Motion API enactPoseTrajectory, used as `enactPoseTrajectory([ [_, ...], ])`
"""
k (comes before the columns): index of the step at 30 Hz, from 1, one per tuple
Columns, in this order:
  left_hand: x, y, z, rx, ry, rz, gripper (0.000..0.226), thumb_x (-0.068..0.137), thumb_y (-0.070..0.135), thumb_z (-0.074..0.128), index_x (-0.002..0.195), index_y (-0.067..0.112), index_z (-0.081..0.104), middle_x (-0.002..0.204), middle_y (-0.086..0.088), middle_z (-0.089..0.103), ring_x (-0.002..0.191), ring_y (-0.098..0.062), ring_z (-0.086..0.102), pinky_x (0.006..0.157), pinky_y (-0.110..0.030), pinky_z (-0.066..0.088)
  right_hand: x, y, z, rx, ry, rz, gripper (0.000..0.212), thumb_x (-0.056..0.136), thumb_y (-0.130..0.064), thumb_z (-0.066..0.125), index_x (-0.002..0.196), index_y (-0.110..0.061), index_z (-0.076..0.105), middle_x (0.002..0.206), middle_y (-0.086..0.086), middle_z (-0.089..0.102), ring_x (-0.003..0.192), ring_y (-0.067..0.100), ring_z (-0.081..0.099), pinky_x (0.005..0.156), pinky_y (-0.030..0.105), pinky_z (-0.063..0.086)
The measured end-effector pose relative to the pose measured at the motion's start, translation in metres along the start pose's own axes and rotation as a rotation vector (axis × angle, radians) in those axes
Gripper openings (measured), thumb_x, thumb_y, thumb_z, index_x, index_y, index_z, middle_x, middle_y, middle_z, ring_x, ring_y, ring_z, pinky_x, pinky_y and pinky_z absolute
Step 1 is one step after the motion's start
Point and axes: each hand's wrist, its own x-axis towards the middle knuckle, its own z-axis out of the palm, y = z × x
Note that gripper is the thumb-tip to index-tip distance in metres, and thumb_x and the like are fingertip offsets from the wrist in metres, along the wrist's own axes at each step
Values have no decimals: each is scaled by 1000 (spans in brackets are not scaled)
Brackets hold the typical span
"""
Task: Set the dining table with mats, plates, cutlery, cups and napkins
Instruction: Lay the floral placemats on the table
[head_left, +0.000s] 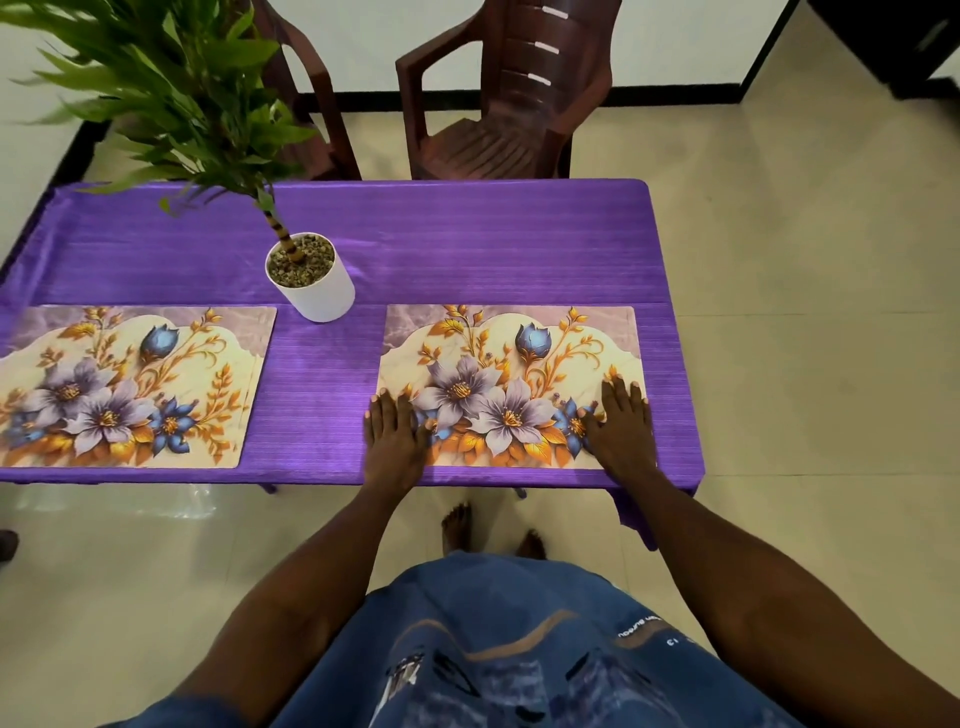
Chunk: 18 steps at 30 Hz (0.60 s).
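Both hands — left (395, 431), right (623, 421) — press flat on mat (511, 384).

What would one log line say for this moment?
stage: mats | left hand, right hand: flat on right mat | left mat: laid

You've got glossy, ribbed purple cloth (467, 249), smooth printed mats (511, 384), a matt white pot (322, 291), and shiny floor tiles (805, 364).

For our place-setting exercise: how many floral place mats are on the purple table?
2. One mat lies at the table's near left, cut off by the picture's left edge. The other mat lies at the near right, with the left hand and right hand flat on it.
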Motion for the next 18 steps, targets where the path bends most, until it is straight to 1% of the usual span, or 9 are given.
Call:
enactPoseTrajectory([
  [3, -1, 1, -1, -2, -21, -6, 70, 103, 47, 28, 157, 12, 1, 163, -16, -6, 150, -34, -10, 118, -44, -7, 0, 0, -3, -6, -17, -3, 66, 103, -45, 33, 156, -14, 12, 164, 6, 3, 151, 28, -3, 121, 44, 1],
  [7, -1, 1, -4, 11, -38, 22, 72, 104, 44, 33, 156, 8, 0, 162, -19, -6, 149, -37, -11, 119, -48, -4, -2, -1, -6, 41, -8, -21, 67, 102, -45, 35, 156, -14, 10, 164, 7, 3, 151, 27, -3, 122, 43, 2],
  [10, -4, -1, -8, -74, 28, -3, 70, 104, 42, 32, 156, 8, 2, 163, -17, -5, 150, -33, -11, 119, -44, -4, -6, -7, -6, 87, 35, -57, 68, 102, -46, 37, 156, -13, 12, 164, 7, 6, 151, 26, 0, 123, 42, 2],
  [13, -10, -1, -16, -164, 108, -49, 65, 105, 38, 32, 155, 4, 7, 163, -19, 0, 150, -33, -7, 122, -44, -2, -9, -23, -4, 96, 84, -104, 68, 101, -49, 33, 155, -11, 17, 163, 8, 10, 151, 26, 4, 122, 40, 1],
  [15, -15, -4, -21, -173, 124, -21, 64, 105, 35, 35, 154, 0, 11, 162, -22, 3, 150, -35, -3, 122, -45, 1, -10, -39, -1, 115, 110, -149, 69, 99, -48, 33, 154, -8, 22, 162, 10, 16, 151, 27, 9, 123, 40, 6],
  [17, -18, -14, -28, -178, 140, -7, 63, 105, 35, 35, 153, -1, 16, 161, -22, 7, 151, -35, 1, 121, -41, 1, -11, -62, 4, 133, 148, -194, 62, 100, -37, 43, 151, -4, 29, 159, 14, 25, 149, 30, 18, 122, 41, 13],
  [18, -18, -20, -31, -182, 156, -3, 62, 105, 35, 35, 152, -2, 20, 161, -22, 11, 150, -35, 6, 121, -41, 3, -12, -73, 6, 143, 182, -217, 58, 99, -32, 47, 147, -2, 35, 155, 17, 32, 146, 33, 25, 121, 42, 19],
])
